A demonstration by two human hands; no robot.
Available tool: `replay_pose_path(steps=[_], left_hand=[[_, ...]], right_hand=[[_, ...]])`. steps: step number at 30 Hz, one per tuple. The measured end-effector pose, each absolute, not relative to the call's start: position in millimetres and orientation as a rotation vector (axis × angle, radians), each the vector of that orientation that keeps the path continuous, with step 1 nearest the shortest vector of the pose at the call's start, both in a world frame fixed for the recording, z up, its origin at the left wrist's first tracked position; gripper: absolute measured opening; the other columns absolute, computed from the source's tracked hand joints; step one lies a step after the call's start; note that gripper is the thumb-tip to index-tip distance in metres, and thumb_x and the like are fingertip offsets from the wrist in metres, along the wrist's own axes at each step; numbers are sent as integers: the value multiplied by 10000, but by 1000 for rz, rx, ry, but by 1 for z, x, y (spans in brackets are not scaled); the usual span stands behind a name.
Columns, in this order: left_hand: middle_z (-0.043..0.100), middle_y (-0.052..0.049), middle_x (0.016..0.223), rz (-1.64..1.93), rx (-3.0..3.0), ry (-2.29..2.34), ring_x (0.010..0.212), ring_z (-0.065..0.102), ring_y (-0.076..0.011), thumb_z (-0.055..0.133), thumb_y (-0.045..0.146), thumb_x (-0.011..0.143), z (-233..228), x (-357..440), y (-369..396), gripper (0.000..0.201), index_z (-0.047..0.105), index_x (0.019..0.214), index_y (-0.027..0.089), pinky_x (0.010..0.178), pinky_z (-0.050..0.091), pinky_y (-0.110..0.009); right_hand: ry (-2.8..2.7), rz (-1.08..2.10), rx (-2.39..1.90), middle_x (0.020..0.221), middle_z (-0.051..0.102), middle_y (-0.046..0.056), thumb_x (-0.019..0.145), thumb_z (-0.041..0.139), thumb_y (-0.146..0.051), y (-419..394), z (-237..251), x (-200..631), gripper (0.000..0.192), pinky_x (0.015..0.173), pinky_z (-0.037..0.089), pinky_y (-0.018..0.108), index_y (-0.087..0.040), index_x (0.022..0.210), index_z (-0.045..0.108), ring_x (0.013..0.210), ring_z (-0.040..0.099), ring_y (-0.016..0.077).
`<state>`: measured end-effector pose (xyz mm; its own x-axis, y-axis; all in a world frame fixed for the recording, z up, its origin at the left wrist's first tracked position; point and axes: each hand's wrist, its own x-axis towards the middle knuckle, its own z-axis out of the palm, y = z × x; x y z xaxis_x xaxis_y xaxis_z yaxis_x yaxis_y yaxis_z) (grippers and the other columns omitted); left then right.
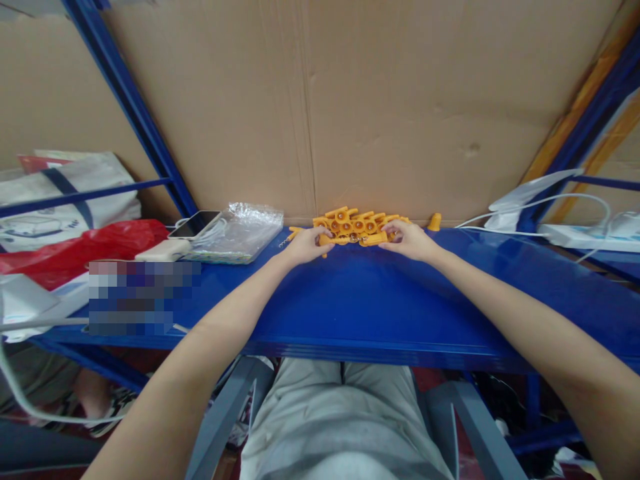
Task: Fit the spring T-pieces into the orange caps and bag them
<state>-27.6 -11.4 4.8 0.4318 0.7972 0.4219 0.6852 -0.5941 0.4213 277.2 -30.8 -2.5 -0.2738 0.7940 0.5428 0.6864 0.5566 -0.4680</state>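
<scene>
Head view: both arms reach forward across the blue worktop [350, 300] to a cluster of orange plastic parts [353, 223] lying at its far edge, against the cardboard wall [400, 100]. The left hand [307, 245] rests at the left end of the cluster, its grip closed lightly, fingertips pinching one orange piece at the pile's near edge. The right hand [410, 240] sits at the right end, its grip likewise curled onto an orange piece on the near side. The two grips appear to hold opposite ends of the same front row of pieces, though it is too small to tell whether they are joined or separate.

Beyond the grips, the orange parts lie bunched together, round sockets facing up; a single orange piece [435, 221] stands alone just right of the right hand. No sorted or finished batch shows anywhere on the worktop, so the work looks to be at an early stage, with nearly the whole cluster yet to be handled.

Left of the left hand lie a clear plastic bag [240, 230], a phone [195, 225] and a red bag [75, 250]. Well to the right of the right hand sit a white power strip [580, 237] and cables.
</scene>
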Motion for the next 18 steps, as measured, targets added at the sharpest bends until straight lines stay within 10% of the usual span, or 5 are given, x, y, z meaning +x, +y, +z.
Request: replay_pose_path(steps=[18], left_hand=[[459,74,550,882,2470,1327,530,449,-110,704,330,805,6,-22,-18,231,691,969,167,550,318,-223]], right_hand=[[-1859,689,-1035,928,682,46,671,839,-407,-32,-9,263,390,677,665,440,-239,927,597,725,718,215]])
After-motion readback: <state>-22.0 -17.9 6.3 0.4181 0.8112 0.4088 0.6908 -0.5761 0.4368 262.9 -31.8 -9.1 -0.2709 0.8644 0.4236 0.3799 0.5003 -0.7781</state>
